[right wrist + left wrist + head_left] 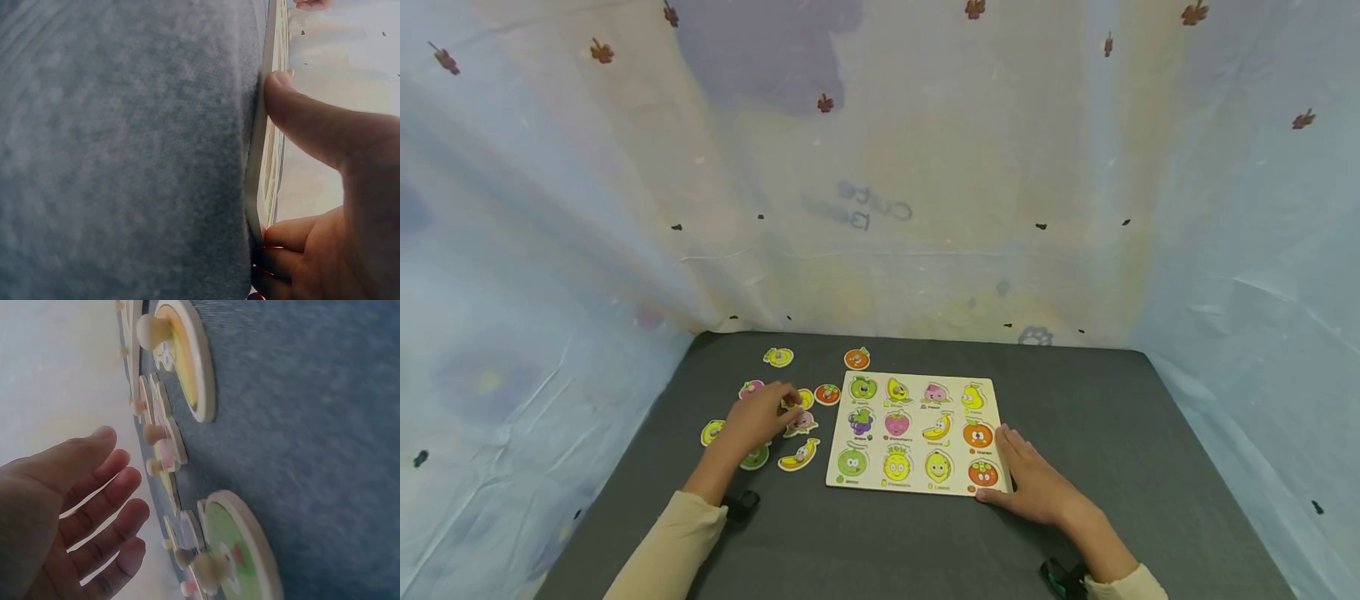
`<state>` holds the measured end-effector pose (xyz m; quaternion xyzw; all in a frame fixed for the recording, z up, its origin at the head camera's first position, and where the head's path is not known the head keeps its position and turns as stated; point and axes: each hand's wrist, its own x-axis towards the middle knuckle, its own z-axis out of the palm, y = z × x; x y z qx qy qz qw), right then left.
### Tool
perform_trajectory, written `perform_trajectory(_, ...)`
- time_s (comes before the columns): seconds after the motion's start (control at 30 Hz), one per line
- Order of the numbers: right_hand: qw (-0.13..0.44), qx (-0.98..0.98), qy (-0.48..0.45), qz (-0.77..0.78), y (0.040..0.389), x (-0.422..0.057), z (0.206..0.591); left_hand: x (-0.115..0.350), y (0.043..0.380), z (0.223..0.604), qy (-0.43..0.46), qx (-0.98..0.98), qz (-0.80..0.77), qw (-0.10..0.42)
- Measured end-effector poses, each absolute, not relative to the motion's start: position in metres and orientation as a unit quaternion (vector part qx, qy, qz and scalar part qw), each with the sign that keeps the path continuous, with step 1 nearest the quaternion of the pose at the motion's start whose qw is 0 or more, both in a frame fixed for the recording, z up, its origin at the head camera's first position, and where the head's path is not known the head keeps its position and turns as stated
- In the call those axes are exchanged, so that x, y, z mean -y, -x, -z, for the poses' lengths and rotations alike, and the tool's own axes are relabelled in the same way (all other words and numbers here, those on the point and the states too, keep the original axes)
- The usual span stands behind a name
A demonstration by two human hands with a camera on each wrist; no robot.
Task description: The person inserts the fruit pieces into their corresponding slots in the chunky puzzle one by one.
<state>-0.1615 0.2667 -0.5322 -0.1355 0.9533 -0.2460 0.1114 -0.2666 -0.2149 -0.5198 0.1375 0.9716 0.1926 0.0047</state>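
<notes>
My left hand [762, 414] is over a group of wooden fruit puzzle pieces, its fingers loosely bent. In the left wrist view that hand [94, 512] has nothing between thumb and fingers. Close to it are a banana piece [798, 456], a round green piece [756, 457] and a pink piece [801, 423], all with wooden knobs. My right hand [1037, 483] rests at the near right corner of the pale fruit puzzle board [880, 446]. Its fingers lie along the right side and the thumb [284, 100] touches the near edge.
A tomato piece [827, 394] and an orange piece [857, 359] lie by the board's far left corner. Yellow pieces [778, 357] lie farther left. The dark grey table [1075, 383] is enclosed by a printed curtain [925, 167] at the back and sides.
</notes>
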Motion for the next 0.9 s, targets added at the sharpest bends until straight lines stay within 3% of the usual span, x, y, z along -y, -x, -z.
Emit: perform_trajectory(0.9,0.114,-0.953,0.131,0.248,0.16,-0.267,0.531,0.219,0.255,0.529,-0.139,-0.978,-0.155,0.01)
